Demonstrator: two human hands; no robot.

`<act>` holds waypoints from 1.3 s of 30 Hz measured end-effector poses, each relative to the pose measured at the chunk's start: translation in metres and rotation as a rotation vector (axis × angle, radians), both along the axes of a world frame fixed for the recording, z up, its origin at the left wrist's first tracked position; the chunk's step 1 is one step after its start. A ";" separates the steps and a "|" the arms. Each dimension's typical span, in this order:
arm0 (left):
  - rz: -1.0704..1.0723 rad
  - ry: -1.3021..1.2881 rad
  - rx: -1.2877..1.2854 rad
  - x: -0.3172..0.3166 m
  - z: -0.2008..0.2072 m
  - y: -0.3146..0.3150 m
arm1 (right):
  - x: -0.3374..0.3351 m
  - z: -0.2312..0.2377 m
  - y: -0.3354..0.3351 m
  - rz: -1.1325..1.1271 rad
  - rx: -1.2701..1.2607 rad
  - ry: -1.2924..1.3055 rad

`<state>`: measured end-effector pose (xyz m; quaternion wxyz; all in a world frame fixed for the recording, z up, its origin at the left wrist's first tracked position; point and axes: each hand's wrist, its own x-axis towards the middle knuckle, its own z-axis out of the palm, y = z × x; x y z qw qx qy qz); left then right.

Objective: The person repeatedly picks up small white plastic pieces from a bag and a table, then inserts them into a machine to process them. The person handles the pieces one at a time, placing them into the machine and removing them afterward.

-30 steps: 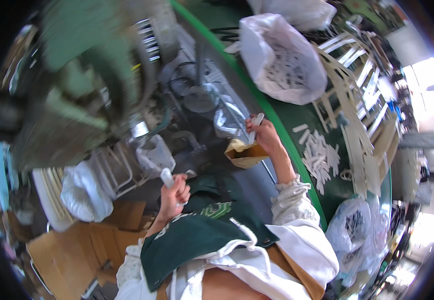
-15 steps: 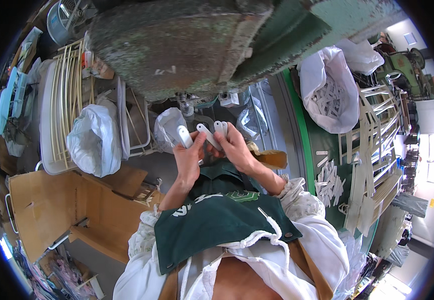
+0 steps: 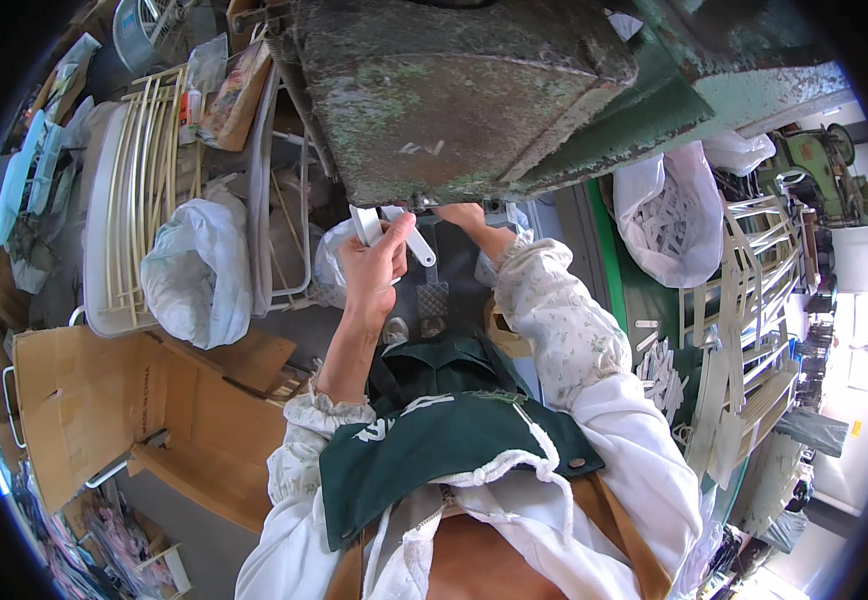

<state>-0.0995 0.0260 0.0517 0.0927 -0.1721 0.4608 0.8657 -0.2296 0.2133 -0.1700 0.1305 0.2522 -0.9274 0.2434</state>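
Observation:
My left hand (image 3: 374,268) is closed on flat white strips with rounded ends. One strip (image 3: 420,251) slants out past the thumb, its end hole showing. Another strip (image 3: 365,226) stands up between the fingers. Just above them hangs the lower edge of a worn green machine (image 3: 454,120). My right hand (image 3: 464,214) reaches under that edge, to the right of the left hand. Only the back of it and the wrist show; the fingers are hidden behind the machine, and whether they hold a strip cannot be seen.
On the right, a green table (image 3: 660,312) bears a loose pile of white strips (image 3: 662,377) and a white sack (image 3: 679,272) full of such strips. At left are a white bag (image 3: 197,300) and an opened cardboard box (image 3: 89,410). A foot pedal (image 3: 434,298) lies below the hands.
My hands have parted. The right moved up and forward under the machine's edge; the left rose slightly, keeping white strips. The view has shifted, so the machine appears further right.

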 end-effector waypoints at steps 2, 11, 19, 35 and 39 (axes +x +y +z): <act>-0.009 0.008 -0.024 0.000 -0.003 -0.004 | -0.002 -0.004 -0.003 0.002 0.020 -0.020; -0.046 0.083 -0.069 0.002 -0.003 0.000 | 0.004 0.006 -0.003 0.005 0.032 -0.096; -0.089 -0.119 -0.003 0.003 -0.017 -0.001 | 0.011 0.040 0.011 -0.032 -0.042 -0.145; -0.274 0.009 0.154 0.033 -0.012 -0.041 | 0.084 0.226 -0.045 -0.041 -0.798 -0.670; -0.301 -0.002 0.143 0.038 -0.013 -0.046 | 0.081 0.224 -0.044 -0.073 -0.781 -0.748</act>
